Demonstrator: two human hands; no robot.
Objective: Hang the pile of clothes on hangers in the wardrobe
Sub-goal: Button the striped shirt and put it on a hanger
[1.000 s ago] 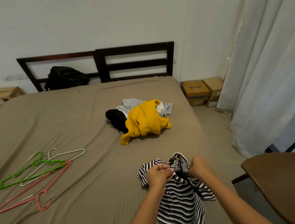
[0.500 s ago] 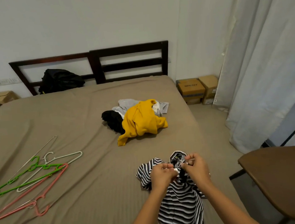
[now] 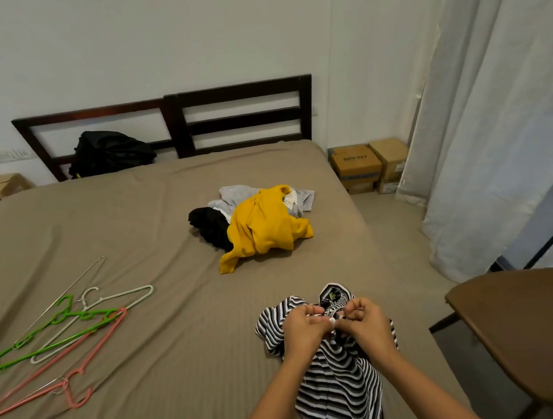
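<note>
Low in the frame, right of centre, a black-and-white striped shirt (image 3: 340,391) lies crumpled on the brown bed (image 3: 132,225), trailing toward the bottom edge. Both hands are on its upper end, near the collar. The left hand (image 3: 304,332) and the right hand (image 3: 364,326) have curled fingers and pinch the fabric between them, with their fingertips almost meeting. What exactly they pinch there is too small to tell.

At the centre of the frame sits the pile of clothes. A yellow garment (image 3: 263,228) lies on top, a black one (image 3: 210,227) is at its left, and a pale grey one (image 3: 235,195) is behind.

At the left of the frame the hangers lie overlapping on the bed: a green hanger (image 3: 51,335), a white hanger (image 3: 106,301), a pink hanger (image 3: 63,375) and a thin wire hanger (image 3: 64,295).

A brown chair (image 3: 539,324) fills the lower right corner.
</note>
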